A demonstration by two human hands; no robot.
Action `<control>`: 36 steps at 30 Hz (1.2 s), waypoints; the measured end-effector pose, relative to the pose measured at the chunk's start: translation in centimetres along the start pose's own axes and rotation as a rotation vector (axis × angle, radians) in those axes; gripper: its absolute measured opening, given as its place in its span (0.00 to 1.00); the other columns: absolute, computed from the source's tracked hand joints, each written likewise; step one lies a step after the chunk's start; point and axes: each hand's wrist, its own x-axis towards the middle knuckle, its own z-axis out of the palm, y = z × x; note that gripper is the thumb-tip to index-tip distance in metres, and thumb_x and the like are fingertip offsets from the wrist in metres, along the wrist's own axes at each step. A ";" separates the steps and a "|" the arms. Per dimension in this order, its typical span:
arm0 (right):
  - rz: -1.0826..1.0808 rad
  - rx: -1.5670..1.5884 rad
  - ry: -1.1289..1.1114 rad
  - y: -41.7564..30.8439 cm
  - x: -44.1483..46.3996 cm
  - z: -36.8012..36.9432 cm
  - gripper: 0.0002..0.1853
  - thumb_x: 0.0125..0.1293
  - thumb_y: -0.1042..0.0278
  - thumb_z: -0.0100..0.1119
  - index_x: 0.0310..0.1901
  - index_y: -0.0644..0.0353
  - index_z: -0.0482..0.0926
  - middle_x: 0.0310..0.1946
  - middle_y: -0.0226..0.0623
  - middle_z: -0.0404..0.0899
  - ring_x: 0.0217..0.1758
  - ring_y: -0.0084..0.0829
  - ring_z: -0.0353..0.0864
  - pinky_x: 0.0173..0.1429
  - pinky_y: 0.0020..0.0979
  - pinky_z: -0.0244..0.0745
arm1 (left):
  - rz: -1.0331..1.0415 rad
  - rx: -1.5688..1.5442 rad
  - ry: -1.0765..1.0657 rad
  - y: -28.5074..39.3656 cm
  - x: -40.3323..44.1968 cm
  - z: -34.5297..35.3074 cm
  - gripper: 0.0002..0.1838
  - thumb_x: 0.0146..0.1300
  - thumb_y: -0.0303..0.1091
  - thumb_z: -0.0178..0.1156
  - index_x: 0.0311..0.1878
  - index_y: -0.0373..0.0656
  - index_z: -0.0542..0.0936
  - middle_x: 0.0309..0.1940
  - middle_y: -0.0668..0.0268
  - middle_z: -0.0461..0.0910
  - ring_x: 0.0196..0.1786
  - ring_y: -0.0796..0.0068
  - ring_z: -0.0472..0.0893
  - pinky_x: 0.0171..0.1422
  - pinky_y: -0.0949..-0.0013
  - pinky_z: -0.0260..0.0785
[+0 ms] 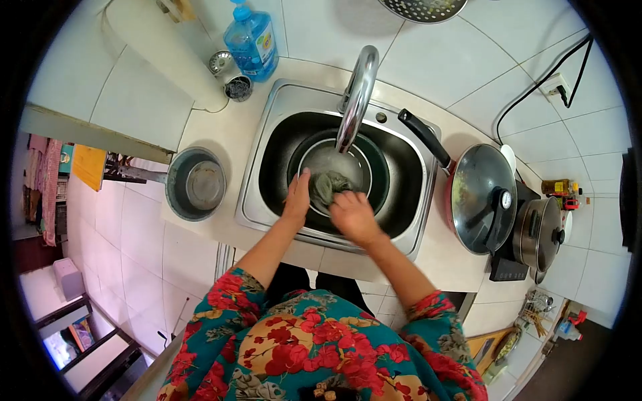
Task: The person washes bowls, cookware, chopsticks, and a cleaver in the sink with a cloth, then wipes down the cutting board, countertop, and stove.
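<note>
A round metal bowl (361, 165) with a pale rim and cloudy water stands inside a dark green basin (381, 175) in the sink. My left hand (297, 196) grips the bowl's left rim, its fingertips partly hidden. A crumpled grey-green cloth (328, 186) lies in the bowl at the near side. Closed over the cloth's right end is my right hand (356, 215), knuckles up. The curved chrome faucet (358, 93) reaches over the bowl; whether water runs from it I cannot tell.
A grey pot (175, 187) stands on the counter left of the steel sink (266, 120). Behind it is a blue soap bottle (251, 43). To the right sit a lidded wok (478, 200), its handle pointing toward the sink, and a steel pot (540, 230).
</note>
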 end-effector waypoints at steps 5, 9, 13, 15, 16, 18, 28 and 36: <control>-0.050 0.038 -0.112 2.0 -0.4 -1.4 0.07 0.46 0.72 0.53 0.29 0.60 0.77 0.38 0.38 0.72 0.47 0.39 0.70 0.50 0.37 0.63 | -0.211 -0.040 -0.047 4.2 -4.1 1.4 0.38 0.61 0.57 0.50 0.61 0.32 0.61 0.57 0.55 0.67 0.60 0.61 0.66 0.65 0.68 0.55; 0.262 0.218 0.002 -3.4 2.7 0.9 0.07 0.48 0.74 0.52 0.31 0.61 0.76 0.35 0.40 0.71 0.45 0.39 0.70 0.48 0.39 0.63 | 0.016 -0.058 -0.006 1.2 -4.2 2.9 0.36 0.61 0.58 0.49 0.60 0.35 0.63 0.55 0.57 0.67 0.60 0.65 0.65 0.64 0.66 0.56; -0.004 0.190 -0.089 -0.4 -0.1 0.9 0.10 0.47 0.74 0.57 0.34 0.61 0.76 0.38 0.40 0.72 0.47 0.40 0.70 0.53 0.39 0.64 | -0.130 0.119 0.035 2.6 -2.8 0.6 0.39 0.63 0.57 0.46 0.66 0.33 0.57 0.60 0.49 0.64 0.60 0.59 0.67 0.59 0.65 0.64; -0.056 0.122 -0.155 2.0 -1.3 0.9 0.08 0.48 0.73 0.56 0.33 0.61 0.76 0.38 0.38 0.72 0.49 0.39 0.69 0.54 0.38 0.64 | -0.183 0.167 -0.001 3.8 -3.2 0.2 0.40 0.63 0.58 0.46 0.66 0.33 0.56 0.60 0.49 0.64 0.60 0.59 0.67 0.57 0.65 0.66; -0.055 0.154 -0.210 2.4 -1.1 0.3 0.08 0.48 0.74 0.55 0.33 0.61 0.76 0.39 0.39 0.72 0.49 0.40 0.69 0.53 0.38 0.65 | -0.223 0.212 -0.044 4.6 -3.5 0.4 0.40 0.62 0.58 0.46 0.66 0.33 0.55 0.60 0.49 0.64 0.60 0.59 0.67 0.55 0.64 0.68; 0.017 0.181 -0.194 0.6 -0.2 0.8 0.08 0.48 0.75 0.55 0.33 0.62 0.76 0.38 0.40 0.72 0.48 0.41 0.69 0.53 0.38 0.65 | -0.174 0.153 -0.062 4.3 -4.6 1.4 0.41 0.63 0.58 0.47 0.67 0.33 0.53 0.60 0.49 0.63 0.61 0.58 0.67 0.59 0.66 0.64; 0.025 0.224 -0.202 0.9 -0.3 1.7 0.13 0.51 0.78 0.53 0.40 0.64 0.77 0.45 0.43 0.72 0.54 0.45 0.68 0.56 0.39 0.65 | -0.051 0.244 -0.066 6.7 -4.6 0.9 0.37 0.63 0.52 0.51 0.64 0.29 0.57 0.57 0.49 0.68 0.58 0.58 0.69 0.63 0.65 0.58; 0.232 0.619 0.124 -2.6 2.5 2.8 0.18 0.48 0.83 0.51 0.45 0.67 0.74 0.48 0.51 0.70 0.54 0.50 0.68 0.58 0.41 0.65 | 0.401 0.395 -0.007 3.6 -2.0 0.6 0.33 0.64 0.48 0.50 0.63 0.30 0.60 0.58 0.46 0.66 0.62 0.57 0.66 0.66 0.65 0.55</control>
